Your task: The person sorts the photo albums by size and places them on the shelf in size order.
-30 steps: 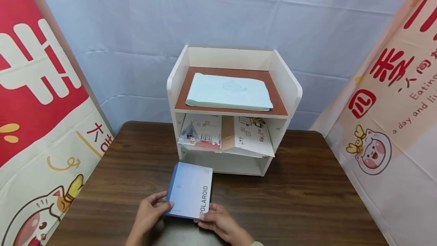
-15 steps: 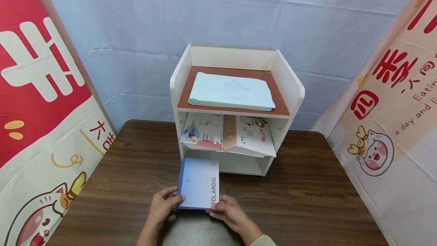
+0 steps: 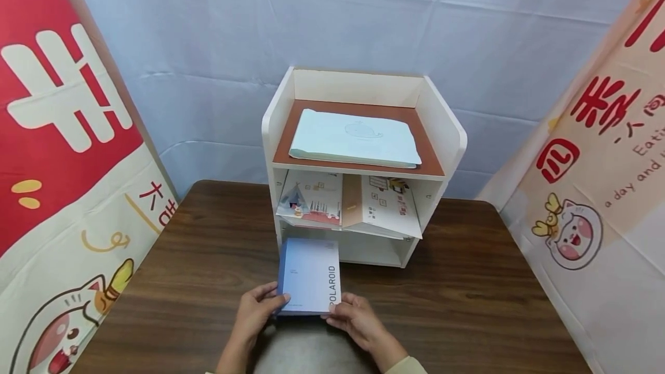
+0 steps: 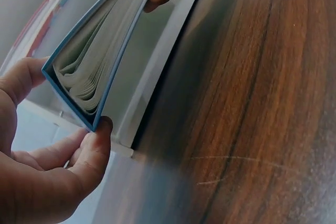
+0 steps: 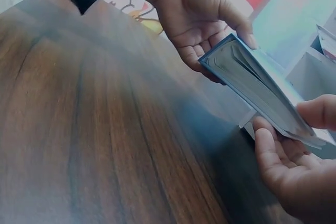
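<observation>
A blue-and-white photo album (image 3: 310,276) with POLAROID printed along its right side is held level in front of the bottom compartment of a small white shelf (image 3: 450,149). My left hand (image 3: 254,310) grips its near left corner, thumb on the cover and fingers beneath. At the near right corner, my right hand (image 3: 358,322) pinches it the same way. The left wrist view shows the album's page edges (image 4: 89,72) between the covers, raised off the table. In the right wrist view both hands hold the album's near edge.
On the shelf's top board lies a pale book (image 3: 358,138) with a whale drawing. An open illustrated book (image 3: 384,206) fills the middle compartment and sticks out at the front. The shelf stands on a dark wooden table (image 3: 478,293), between printed cloths (image 3: 571,212) and a pale backdrop.
Both hands have carried the album forward and to the right, so its far edge is now at the bottom compartment's opening. The grip looks the same, and the head view has shifted slightly.
</observation>
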{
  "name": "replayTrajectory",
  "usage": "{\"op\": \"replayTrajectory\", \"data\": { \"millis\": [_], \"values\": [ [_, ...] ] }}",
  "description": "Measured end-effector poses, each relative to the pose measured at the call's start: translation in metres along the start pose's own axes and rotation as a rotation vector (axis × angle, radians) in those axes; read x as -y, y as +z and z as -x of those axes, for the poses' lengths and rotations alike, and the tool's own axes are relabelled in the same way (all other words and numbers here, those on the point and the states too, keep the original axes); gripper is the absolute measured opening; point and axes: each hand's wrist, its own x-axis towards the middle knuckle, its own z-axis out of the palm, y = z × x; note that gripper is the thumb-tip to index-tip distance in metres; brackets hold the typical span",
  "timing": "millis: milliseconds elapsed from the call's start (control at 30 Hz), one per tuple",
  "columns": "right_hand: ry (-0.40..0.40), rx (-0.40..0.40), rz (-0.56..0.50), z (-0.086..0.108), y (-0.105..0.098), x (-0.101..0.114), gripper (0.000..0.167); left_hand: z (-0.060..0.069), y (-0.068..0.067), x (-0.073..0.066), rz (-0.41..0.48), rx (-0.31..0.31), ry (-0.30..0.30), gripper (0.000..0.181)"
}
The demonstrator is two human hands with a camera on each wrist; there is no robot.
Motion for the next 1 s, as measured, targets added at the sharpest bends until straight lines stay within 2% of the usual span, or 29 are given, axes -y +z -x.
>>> {"op": "replayTrajectory", "data": {
  "millis": [200, 333, 467, 633, 800, 900, 1000],
  "values": [
    [-0.002, -0.014, -0.030, -0.002, 0.002, 0.000, 0.029, -0.003, 0.002, -0.004, -0.034, -0.019, 0.032, 0.059],
    [-0.019, -0.022, -0.036, -0.012, 0.000, 0.002, 0.023, -0.011, 0.003, -0.005, -0.031, -0.023, 0.045, 0.059],
    [-0.025, -0.034, -0.023, -0.023, -0.004, 0.003, 0.021, -0.022, 0.005, -0.004, -0.015, -0.010, 0.031, 0.056],
    [-0.039, -0.059, -0.012, -0.034, -0.010, 0.004, 0.020, -0.036, 0.007, 0.000, 0.046, 0.066, 0.010, 0.058],
    [-0.039, -0.076, -0.011, -0.045, -0.014, 0.005, 0.017, -0.047, 0.009, 0.003, 0.143, 0.136, 0.004, 0.060],
    [-0.046, -0.077, -0.019, -0.051, -0.015, 0.007, 0.019, -0.052, 0.011, 0.003, 0.194, 0.140, 0.012, 0.059],
    [-0.053, -0.090, -0.033, -0.058, -0.016, 0.010, 0.024, -0.057, 0.014, 0.003, 0.203, 0.100, 0.014, 0.058]
  ]
}}
